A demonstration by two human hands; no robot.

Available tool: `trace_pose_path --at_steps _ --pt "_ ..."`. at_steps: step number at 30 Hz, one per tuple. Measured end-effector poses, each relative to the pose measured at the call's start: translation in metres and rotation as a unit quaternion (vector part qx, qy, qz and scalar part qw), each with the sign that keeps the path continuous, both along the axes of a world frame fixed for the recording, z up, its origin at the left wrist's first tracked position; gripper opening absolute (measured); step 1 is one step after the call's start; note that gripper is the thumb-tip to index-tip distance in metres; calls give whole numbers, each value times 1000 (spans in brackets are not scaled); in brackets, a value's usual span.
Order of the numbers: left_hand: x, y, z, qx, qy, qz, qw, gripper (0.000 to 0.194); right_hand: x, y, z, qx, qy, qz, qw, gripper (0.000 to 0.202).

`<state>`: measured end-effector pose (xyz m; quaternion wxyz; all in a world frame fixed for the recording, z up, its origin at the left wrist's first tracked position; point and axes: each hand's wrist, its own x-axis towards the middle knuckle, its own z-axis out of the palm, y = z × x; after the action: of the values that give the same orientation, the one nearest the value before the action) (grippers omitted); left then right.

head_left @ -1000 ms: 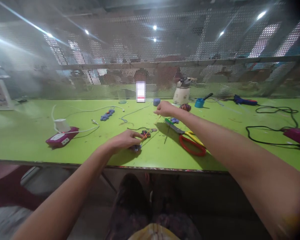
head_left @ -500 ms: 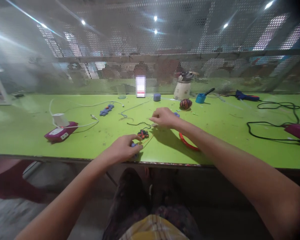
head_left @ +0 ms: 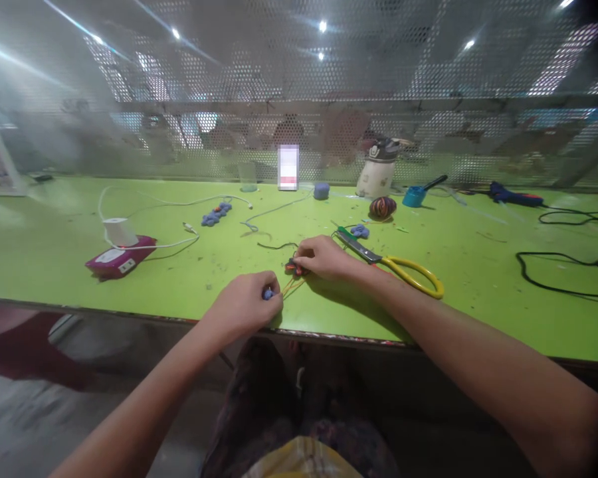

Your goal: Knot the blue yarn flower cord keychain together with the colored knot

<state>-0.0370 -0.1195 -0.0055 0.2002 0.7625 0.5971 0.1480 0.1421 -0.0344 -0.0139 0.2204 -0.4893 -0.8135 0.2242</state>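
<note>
My left hand (head_left: pixel 252 299) is closed on a small blue crocheted piece (head_left: pixel 268 293) near the table's front edge. Orange-yellow yarn (head_left: pixel 292 285) runs from it toward a dark crocheted flower (head_left: pixel 295 267) with red and orange in it. The fingers of my right hand (head_left: pixel 319 257) are pinched at the flower's right side, hiding part of it. A dark yarn tail (head_left: pixel 278 246) lies behind the flower. Right of my right hand are scissors (head_left: pixel 412 275) with yellow handles and a blue flower (head_left: pixel 360 231).
On the green table (head_left: pixel 189 279) are a purple power strip (head_left: pixel 122 259), a blue crocheted strip (head_left: pixel 216 214), a striped yarn ball (head_left: pixel 383 208), a blue cup (head_left: pixel 414 196), a jug (head_left: pixel 376 174), a lit phone (head_left: pixel 288 168) and a glue gun (head_left: pixel 515 195) with cable.
My right hand has moved down and left onto the dark flower. My left fingers have closed round the blue piece. The scissors now show more fully, and the view has shifted slightly.
</note>
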Motion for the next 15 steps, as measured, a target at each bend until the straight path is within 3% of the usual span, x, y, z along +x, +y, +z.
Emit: trace_pose_path --at_steps 4,8,12,15 --pt "1 7 -1 -12 -57 -4 998 14 2 1 4 43 59 -22 997 14" --pt "4 13 -1 -49 -94 -15 994 17 1 6 3 66 47 -14 997 14" --pt "3 16 1 -28 -64 -30 997 24 5 10 3 75 4 -20 997 9" --pt "-4 22 6 -37 -59 -43 997 34 12 8 8 90 20 -61 994 10"
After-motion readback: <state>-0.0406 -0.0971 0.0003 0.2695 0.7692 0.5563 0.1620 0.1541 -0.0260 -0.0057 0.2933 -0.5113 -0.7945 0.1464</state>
